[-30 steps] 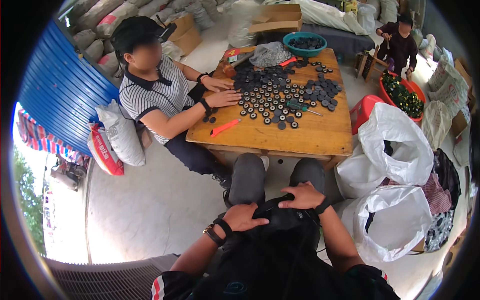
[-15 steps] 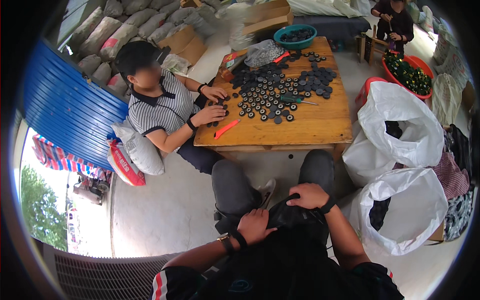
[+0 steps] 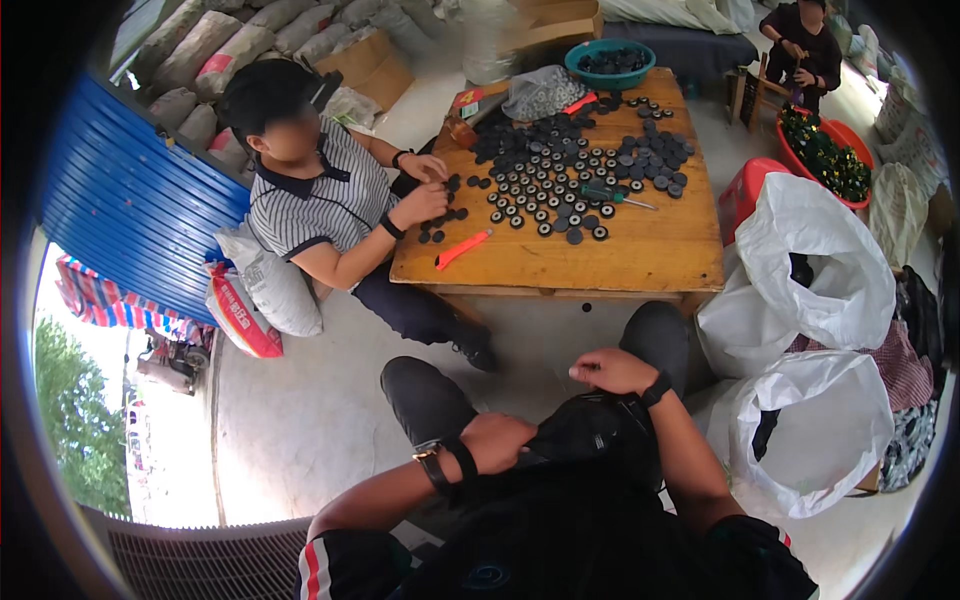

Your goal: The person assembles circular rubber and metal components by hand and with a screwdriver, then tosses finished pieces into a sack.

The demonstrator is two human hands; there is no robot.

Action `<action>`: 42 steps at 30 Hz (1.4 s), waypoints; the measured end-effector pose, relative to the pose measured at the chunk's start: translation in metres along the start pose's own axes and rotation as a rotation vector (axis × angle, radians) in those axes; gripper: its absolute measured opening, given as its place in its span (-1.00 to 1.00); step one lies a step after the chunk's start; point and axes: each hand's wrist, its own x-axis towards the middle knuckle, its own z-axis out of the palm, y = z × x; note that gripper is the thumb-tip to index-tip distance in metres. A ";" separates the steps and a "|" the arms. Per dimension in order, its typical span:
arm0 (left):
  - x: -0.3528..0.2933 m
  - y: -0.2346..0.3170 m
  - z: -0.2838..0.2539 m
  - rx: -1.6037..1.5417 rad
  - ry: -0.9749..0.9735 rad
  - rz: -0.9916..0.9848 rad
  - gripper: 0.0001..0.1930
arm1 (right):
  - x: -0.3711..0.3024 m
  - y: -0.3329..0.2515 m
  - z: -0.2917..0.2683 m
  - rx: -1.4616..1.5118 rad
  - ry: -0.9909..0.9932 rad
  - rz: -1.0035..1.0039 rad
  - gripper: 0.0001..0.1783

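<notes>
A shiny black bag (image 3: 585, 428) lies across my lap, bunched between my thighs. My left hand (image 3: 497, 442) is closed on its left edge, with the fingertips partly hidden in the dark folds. Just above the bag's upper right side is my right hand (image 3: 617, 371), its fingers curled together and pointing left. Whatever it may pinch is too small or hidden to make out. Black bands circle both wrists, and a watch (image 3: 432, 466) sits on the left one.
A wooden table (image 3: 600, 258) ahead carries many black discs (image 3: 655, 160), ring-centred discs (image 3: 530, 190), a screwdriver (image 3: 615, 198), an orange cutter (image 3: 464, 250) and a teal basin (image 3: 611, 80). A co-worker (image 3: 320, 200) handles discs at left. White sacks (image 3: 735, 425) stand at right.
My right hand has come off the bag's edge and lifted slightly up. My left hand has shifted a little left and up. My knees have spread, and the co-worker's hands have drawn closer together.
</notes>
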 end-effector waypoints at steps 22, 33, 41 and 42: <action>-0.136 -0.298 0.011 -1.403 -0.049 -0.737 -0.55 | 0.102 0.186 0.245 0.030 -0.892 0.102 -0.22; -0.112 -0.363 -0.026 -1.040 -0.429 -0.390 -0.68 | 0.071 0.232 0.299 0.244 -0.676 1.019 -0.11; -0.136 -0.467 -0.044 -0.845 -0.523 -0.309 -0.65 | 0.158 0.185 0.373 0.298 -0.563 0.913 -0.26; -0.144 -0.478 -0.047 -0.839 -0.530 -0.302 -0.65 | 0.185 0.169 0.372 0.352 -0.555 0.924 -0.27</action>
